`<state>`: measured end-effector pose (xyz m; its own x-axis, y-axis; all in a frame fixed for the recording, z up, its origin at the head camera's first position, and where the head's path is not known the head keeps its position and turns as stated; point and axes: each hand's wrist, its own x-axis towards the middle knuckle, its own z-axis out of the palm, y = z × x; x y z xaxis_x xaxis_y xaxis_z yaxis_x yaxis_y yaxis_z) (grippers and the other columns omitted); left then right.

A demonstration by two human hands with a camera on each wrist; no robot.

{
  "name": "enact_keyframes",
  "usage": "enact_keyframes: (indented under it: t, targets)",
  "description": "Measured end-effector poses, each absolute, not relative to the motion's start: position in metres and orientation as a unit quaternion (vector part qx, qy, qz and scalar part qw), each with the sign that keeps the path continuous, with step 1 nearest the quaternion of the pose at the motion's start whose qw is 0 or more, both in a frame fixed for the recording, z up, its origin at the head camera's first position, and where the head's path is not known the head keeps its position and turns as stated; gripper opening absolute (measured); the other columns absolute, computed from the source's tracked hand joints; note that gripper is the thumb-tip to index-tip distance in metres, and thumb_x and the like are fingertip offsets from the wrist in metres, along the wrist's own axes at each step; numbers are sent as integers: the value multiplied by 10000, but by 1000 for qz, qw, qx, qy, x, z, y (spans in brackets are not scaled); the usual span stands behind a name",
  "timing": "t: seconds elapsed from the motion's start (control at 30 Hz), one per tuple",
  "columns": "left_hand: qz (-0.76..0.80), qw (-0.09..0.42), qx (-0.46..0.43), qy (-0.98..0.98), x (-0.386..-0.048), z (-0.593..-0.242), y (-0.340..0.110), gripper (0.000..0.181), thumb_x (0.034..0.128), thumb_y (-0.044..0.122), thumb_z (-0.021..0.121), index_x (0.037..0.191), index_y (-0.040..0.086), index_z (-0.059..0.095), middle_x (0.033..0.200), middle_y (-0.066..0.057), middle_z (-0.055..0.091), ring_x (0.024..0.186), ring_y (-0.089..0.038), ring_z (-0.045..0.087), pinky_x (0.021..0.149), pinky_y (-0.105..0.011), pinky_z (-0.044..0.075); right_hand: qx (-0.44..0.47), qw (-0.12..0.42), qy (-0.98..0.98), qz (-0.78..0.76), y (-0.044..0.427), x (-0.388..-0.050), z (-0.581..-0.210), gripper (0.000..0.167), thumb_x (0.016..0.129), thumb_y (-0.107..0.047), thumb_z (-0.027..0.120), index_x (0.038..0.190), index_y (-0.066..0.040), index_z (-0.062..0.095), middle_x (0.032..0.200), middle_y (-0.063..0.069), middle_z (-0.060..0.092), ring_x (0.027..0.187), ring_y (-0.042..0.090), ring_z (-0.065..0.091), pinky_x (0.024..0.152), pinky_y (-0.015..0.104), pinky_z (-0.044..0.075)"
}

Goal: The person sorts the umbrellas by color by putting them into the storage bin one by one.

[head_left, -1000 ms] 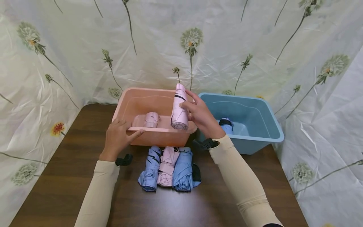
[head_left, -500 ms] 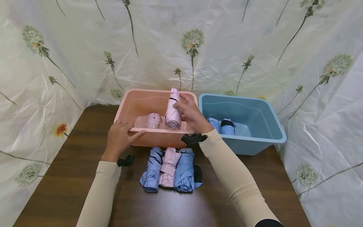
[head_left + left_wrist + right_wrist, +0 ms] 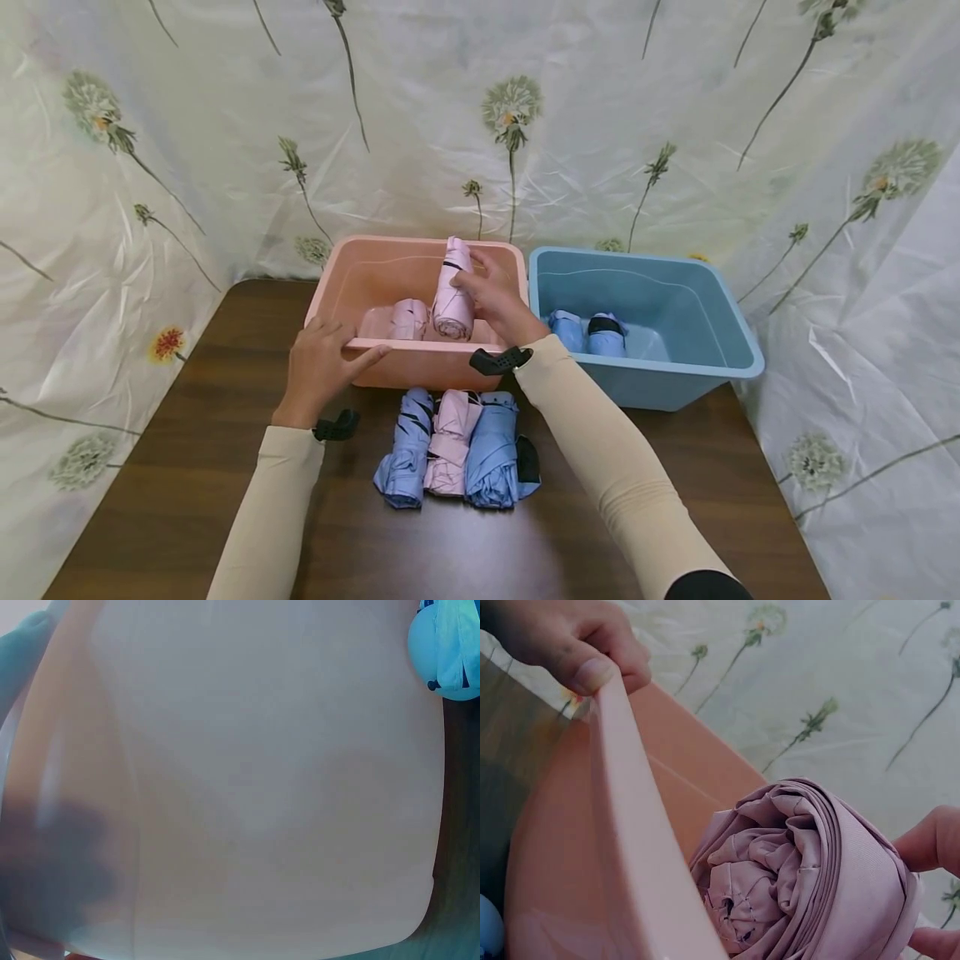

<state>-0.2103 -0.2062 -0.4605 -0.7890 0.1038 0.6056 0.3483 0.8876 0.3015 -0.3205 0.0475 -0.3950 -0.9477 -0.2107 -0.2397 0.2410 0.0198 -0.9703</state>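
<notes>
A rolled pink folding umbrella is held by my right hand, thumb on the near side. It tilts over the inside of the salmon-pink bin, its rolled end downward. The right wrist view shows that spiral end of the umbrella close up, beyond the bin's rim. Another pink umbrella lies on the bin floor, just left of the held one. My left hand grips the bin's near-left rim, thumb outside. In the left wrist view the bin's wall fills most of the picture.
A blue bin stands right beside the salmon one, with two blue umbrellas inside at its left. On the brown table, before the bins, a blue umbrella, a pink one and another blue one lie side by side.
My right hand has carried the pink umbrella leftward and slightly lower into the salmon bin. A second blue umbrella in the blue bin has come into sight. My left hand keeps its grip on the rim.
</notes>
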Motion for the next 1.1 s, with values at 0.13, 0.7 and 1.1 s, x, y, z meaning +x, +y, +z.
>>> enact_keyframes:
  t: [0.13, 0.7, 1.1]
  targets:
    - [-203, 303, -125, -923, -210, -461, -206, 539, 726, 547, 758, 648, 74, 510, 595, -24, 407, 658, -242, 413, 608, -394, 319, 14, 159, 708, -688, 47, -322, -400, 659, 875, -168, 654, 1463, -255, 371, 1376, 124, 412, 1129, 329, 533, 851, 495, 504]
    - [-201, 307, -125, -922, -209, -460, -207, 544, 721, 550, 751, 645, 67, 514, 596, -33, 398, 653, -248, 405, 607, -398, 312, 38, 153, 771, -616, 43, -327, -409, 721, 851, -195, 671, 1484, -161, 327, 1340, 115, 452, 1068, 303, 567, 785, 459, 536]
    - [-202, 306, -128, -922, -211, -462, -206, 549, 736, 570, 729, 657, 69, 517, 606, -36, 433, 660, -250, 421, 617, -406, 331, 53, 165, 792, -586, 43, -327, -415, 713, 867, -175, 671, 1473, -141, 299, 1303, 122, 443, 1066, 304, 554, 806, 459, 531]
